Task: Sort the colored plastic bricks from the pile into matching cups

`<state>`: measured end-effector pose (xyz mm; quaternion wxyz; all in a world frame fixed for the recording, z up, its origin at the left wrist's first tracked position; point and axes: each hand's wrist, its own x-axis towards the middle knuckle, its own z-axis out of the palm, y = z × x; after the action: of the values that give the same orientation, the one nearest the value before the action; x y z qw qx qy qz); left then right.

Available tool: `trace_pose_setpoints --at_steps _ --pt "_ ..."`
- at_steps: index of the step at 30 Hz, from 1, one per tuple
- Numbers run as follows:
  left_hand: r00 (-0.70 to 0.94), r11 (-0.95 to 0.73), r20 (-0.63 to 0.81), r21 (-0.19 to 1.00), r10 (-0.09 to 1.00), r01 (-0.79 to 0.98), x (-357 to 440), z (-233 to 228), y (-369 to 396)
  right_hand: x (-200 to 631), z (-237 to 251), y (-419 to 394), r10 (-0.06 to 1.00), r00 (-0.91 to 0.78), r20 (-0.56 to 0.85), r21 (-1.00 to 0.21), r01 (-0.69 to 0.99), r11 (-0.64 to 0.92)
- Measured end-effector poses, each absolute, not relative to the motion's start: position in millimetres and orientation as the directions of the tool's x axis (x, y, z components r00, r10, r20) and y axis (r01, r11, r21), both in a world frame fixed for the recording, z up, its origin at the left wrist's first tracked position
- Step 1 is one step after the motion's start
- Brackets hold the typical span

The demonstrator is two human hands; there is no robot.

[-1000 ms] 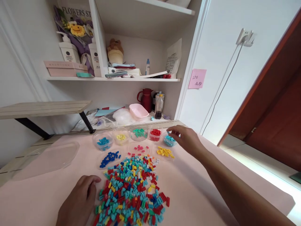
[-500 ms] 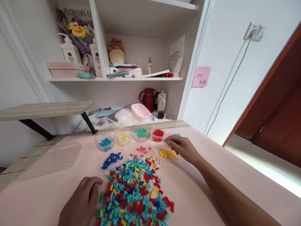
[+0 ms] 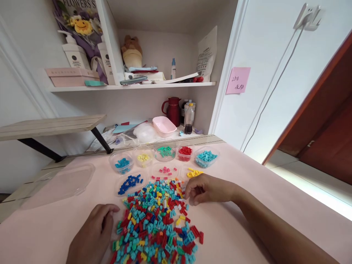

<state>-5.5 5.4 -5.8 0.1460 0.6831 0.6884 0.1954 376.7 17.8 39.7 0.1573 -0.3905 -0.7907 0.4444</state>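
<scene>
A loose heap of small toy building bricks (image 3: 154, 220) in turquoise, red, yellow, green and blue spreads over the pink table cover. At the heap's right edge hovers my right hand (image 3: 205, 189), its fingers bent and the thumb apart from them; no brick shows between them. My left hand (image 3: 92, 231) rests on the cover left of the heap, fingers curled in with nothing visible in them. Just behind my right hand lie yellow bricks (image 3: 194, 172) on a clear shallow lid. Dark blue bricks (image 3: 130, 184) and pink bricks (image 3: 165, 171) lie in clear shallow holders behind the heap.
Along the back stand clear tubs of blue bricks (image 3: 123, 165), pale yellow bricks (image 3: 143, 157), green bricks (image 3: 165, 152), red bricks (image 3: 185, 152) and turquoise bricks (image 3: 206, 157). A clear lid (image 3: 63, 183) lies at left. Behind are a pink basin (image 3: 164, 125) and a dark red jug (image 3: 173, 112).
My right hand has come back from beside the turquoise tub to the heap's right edge, uncovering that tub. My left hand stays in place. The view has shifted slightly.
</scene>
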Motion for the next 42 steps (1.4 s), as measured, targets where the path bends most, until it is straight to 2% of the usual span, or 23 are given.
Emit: trace_pose_setpoints --at_steps 5,11,22,32,42 --pt "-0.038 -0.006 0.09 0.446 0.995 0.895 -5.4 -5.4 5.2 371.9 35.7 17.8 0.697 -0.714 -0.067 -0.78 0.473 0.409" --pt "-0.017 -0.021 0.082 0.444 0.996 0.896 -6.3 -6.0 5.5 366.4 27.3 19.2 0.729 -0.685 0.004 -0.642 0.557 0.527" --pt "-0.012 -0.044 0.123 0.442 0.992 0.896 -4.8 -5.1 4.5 366.4 30.2 16.5 0.735 -0.677 -0.033 -0.638 0.58 0.506" --pt "-0.01 -0.054 0.15 0.413 0.989 0.909 -0.6 -2.5 -0.9 362.6 32.6 15.0 0.738 -0.674 -0.033 -0.573 0.618 0.539" --pt "0.011 -0.067 0.133 0.424 0.991 0.903 -6.1 -7.3 3.2 356.8 34.1 9.8 0.728 -0.683 0.065 -0.478 0.619 0.623"
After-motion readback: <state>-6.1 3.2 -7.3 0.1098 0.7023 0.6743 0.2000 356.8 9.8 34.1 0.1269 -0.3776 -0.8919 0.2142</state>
